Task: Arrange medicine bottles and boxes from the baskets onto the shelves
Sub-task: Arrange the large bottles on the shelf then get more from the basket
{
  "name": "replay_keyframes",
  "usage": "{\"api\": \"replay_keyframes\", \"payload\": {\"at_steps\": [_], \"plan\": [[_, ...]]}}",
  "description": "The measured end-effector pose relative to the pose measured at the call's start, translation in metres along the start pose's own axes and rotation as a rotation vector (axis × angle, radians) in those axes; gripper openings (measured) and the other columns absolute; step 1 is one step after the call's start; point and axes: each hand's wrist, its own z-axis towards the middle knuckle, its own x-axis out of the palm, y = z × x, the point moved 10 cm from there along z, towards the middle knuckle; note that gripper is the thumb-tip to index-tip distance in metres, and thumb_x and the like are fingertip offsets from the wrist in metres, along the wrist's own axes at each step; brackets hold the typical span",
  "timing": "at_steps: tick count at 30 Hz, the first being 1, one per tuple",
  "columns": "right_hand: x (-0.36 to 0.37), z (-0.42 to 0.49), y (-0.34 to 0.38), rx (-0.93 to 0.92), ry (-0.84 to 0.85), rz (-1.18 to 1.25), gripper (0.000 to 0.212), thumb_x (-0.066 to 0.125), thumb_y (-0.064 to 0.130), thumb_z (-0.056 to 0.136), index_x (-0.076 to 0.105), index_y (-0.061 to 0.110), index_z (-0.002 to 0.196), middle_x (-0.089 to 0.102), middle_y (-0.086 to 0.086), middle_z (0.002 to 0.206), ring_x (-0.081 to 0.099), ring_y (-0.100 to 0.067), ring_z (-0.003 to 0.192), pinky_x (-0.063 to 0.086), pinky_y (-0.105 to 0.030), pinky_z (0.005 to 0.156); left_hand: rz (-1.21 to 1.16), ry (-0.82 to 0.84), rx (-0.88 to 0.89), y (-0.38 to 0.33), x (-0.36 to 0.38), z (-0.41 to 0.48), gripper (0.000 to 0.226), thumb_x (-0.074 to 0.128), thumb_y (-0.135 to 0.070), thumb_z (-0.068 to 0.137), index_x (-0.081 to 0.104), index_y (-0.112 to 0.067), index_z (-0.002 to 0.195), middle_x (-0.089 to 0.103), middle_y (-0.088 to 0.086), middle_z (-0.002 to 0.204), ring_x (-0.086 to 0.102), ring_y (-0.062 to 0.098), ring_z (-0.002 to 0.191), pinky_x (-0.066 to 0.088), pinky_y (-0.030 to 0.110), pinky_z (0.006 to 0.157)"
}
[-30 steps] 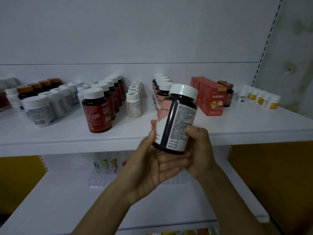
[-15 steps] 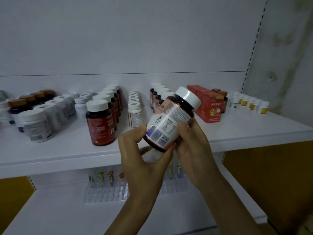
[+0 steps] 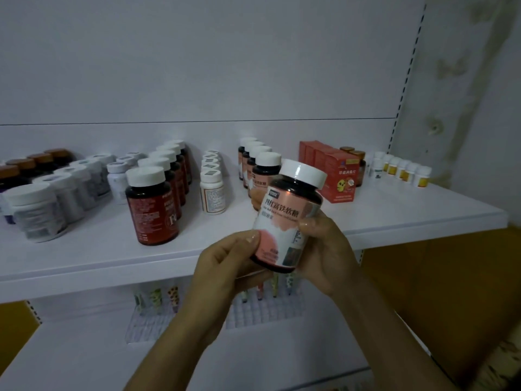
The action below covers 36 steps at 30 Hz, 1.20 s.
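Both forearms reach up from below, the left hand point(image 3: 225, 266) and right hand point(image 3: 324, 249) close together, fingers curled around a bottle point(image 3: 284, 218), thumbs pressed on its front.

Head camera, close, faces forward-down at shelf point(image 3: 394, 218); edges perhaps distorted.

Dark glass bottle w/ white cap, pink label point(image 3: 284, 218) gripped by L hand point(image 3: 225, 266) & R hand point(image 3: 324, 249), tilted, in front of white metal shelf point(image 3: 394, 218).

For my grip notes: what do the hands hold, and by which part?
The left hand and right hand hold one pink-labelled bottle by its lower body, from opposite sides; its white cap is free.
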Motion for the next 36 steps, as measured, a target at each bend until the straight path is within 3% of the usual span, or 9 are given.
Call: {"api": "replay_keyframes", "payload": {"at_steps": [5,10,18,21,24,27,30,33,36], "plan": [[-0.015,0.003,0.001,0.002,-0.087,-0.113,0.079,0.089,0.044,0.053,0.057,0.017,0.120,0.068,-0.006,0.114,0.064,-0.023,0.109,0.055,-0.037,0.089,0.167,-0.216,0.385,-0.040,-0.006,-0.011,0.044,0.084,-0.032,0.059,0.066,-0.015,0.096,0.073,-0.005,0.093,0.069,0.010,0.088,0.055,0.018,0.067],[-0.023,0.000,0.001,0.004,-0.129,-0.213,0.075,0.085,0.042,0.062,0.053,0.020,0.126,0.066,-0.007,0.121,0.062,-0.023,0.114,0.054,-0.032,0.085,0.522,-0.392,0.644,-0.054,-0.009,-0.021,0.047,0.084,-0.035,0.067,0.058,-0.019,0.103,0.059,-0.012,0.102,0.059,0.004,0.102,0.051,0.013,0.078],[-0.062,0.013,0.033,-0.040,-0.390,-1.067,0.051,0.077,0.030,0.077,0.053,0.031,0.123,0.063,0.019,0.106,0.061,0.002,0.097,0.053,-0.021,0.081,1.033,-0.102,0.412,-0.034,0.016,0.055,0.068,0.057,-0.069,0.069,0.051,-0.026,0.121,0.058,-0.018,0.102,0.056,0.003,0.095,0.040,0.025,0.077],[-0.070,0.015,0.028,-0.026,-0.476,-1.120,0.056,0.079,0.039,0.072,0.048,0.033,0.118,0.057,0.025,0.096,0.058,0.007,0.088,0.051,-0.014,0.069,1.119,-0.113,0.361,-0.022,0.009,0.071,0.056,0.064,-0.057,0.076,0.051,-0.024,0.120,0.065,-0.007,0.110,0.060,0.012,0.094,0.040,0.024,0.065],[-0.072,0.020,0.028,-0.058,-0.570,-1.226,0.062,0.082,0.049,0.065,0.043,0.030,0.109,0.058,0.016,0.098,0.061,-0.005,0.089,0.054,-0.026,0.074,1.160,-0.152,0.351,-0.019,0.008,0.083,0.042,0.064,-0.051,0.076,0.049,-0.024,0.105,0.068,-0.002,0.098,0.059,0.016,0.079,0.038,0.025,0.056],[-0.075,0.026,0.023,-0.008,-0.575,-1.310,0.072,0.080,0.058,0.060,0.042,0.026,0.112,0.061,0.006,0.111,0.062,-0.013,0.096,0.054,-0.036,0.079,1.106,-0.152,0.309,-0.013,0.004,0.092,0.053,0.065,-0.054,0.075,0.046,-0.024,0.114,0.068,-0.003,0.099,0.063,0.018,0.083,0.048,0.032,0.066],[-0.075,0.031,0.040,0.012,-0.540,-1.177,0.073,0.069,0.070,0.059,0.043,0.026,0.113,0.057,0.006,0.112,0.059,-0.006,0.090,0.052,-0.029,0.072,1.078,-0.122,0.265,-0.008,0.002,0.096,0.064,0.065,-0.066,0.068,0.043,-0.028,0.115,0.066,-0.009,0.098,0.063,0.013,0.083,0.052,0.037,0.071],[-0.080,0.051,0.088,-0.086,-0.603,-1.148,0.060,0.062,0.063,0.076,0.050,0.019,0.115,0.060,0.003,0.107,0.060,-0.009,0.088,0.049,-0.026,0.070,1.058,-0.095,0.202,-0.002,0.002,0.101,0.064,0.068,-0.066,0.069,0.043,-0.030,0.117,0.063,-0.012,0.110,0.061,0.012,0.092,0.052,0.039,0.078],[-0.078,0.100,0.100,0.060,-0.497,-1.400,0.048,0.064,0.052,0.084,0.054,0.015,0.112,0.060,0.000,0.104,0.059,-0.015,0.088,0.050,-0.032,0.074,1.029,-0.096,0.171,-0.001,0.002,0.102,0.065,0.068,-0.064,0.070,0.043,-0.031,0.120,0.062,-0.013,0.114,0.061,0.012,0.096,0.052,0.039,0.082]]}}
